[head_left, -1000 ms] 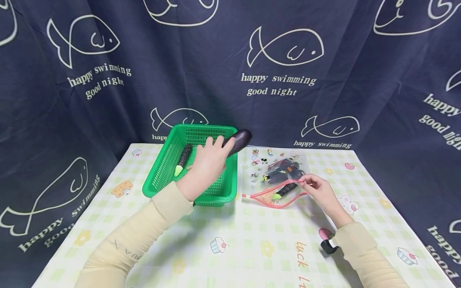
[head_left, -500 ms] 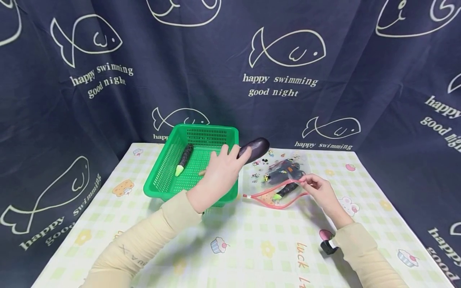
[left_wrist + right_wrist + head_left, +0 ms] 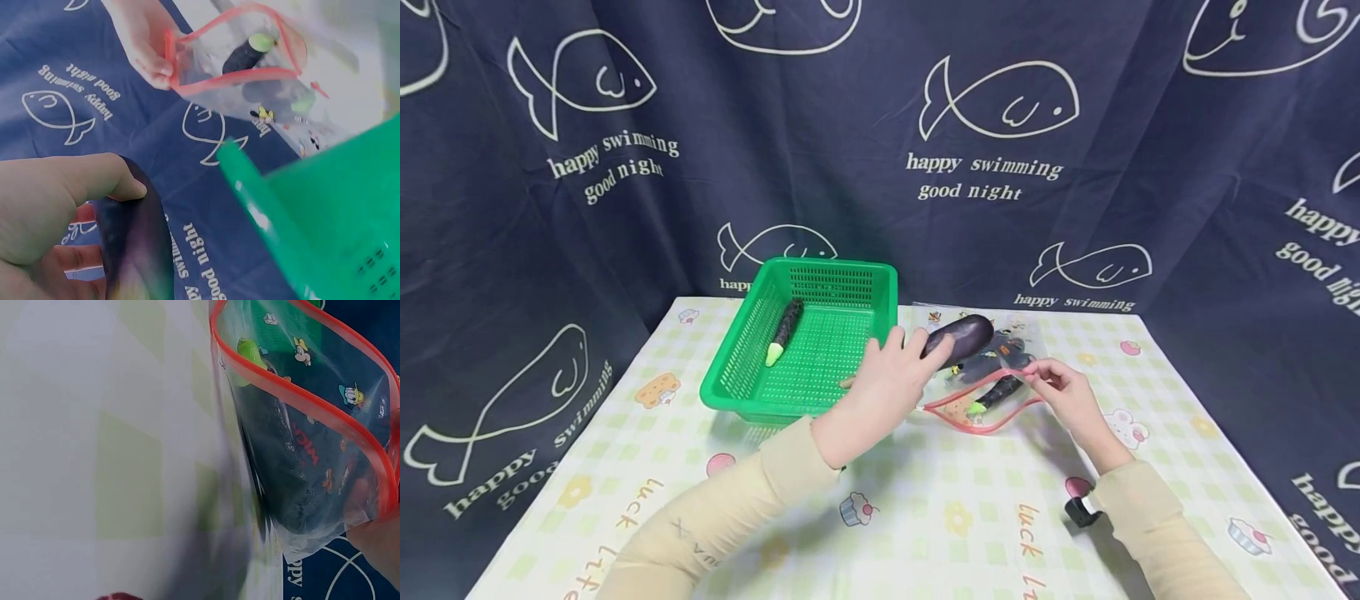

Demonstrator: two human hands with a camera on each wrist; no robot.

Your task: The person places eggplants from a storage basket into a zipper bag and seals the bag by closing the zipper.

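Head view: the person's left hand [image 3: 883,390] grips a glossy dark eggplant [image 3: 967,336] angled toward two o'clock, outside the green basket [image 3: 827,337] at that hand's ten o'clock, where a slimmer green-tipped eggplant [image 3: 785,332] lies. At its three o'clock I see the right hand [image 3: 1071,406] pinching a clear bag [image 3: 934,317] by its red rim [image 3: 977,431], mouth gaping, dark vegetables [image 3: 997,393] inside. Left wrist view: the gripped eggplant sits at seven o'clock, bag at one, basket at four. Right wrist view: the right hand holds the rim at four o'clock.
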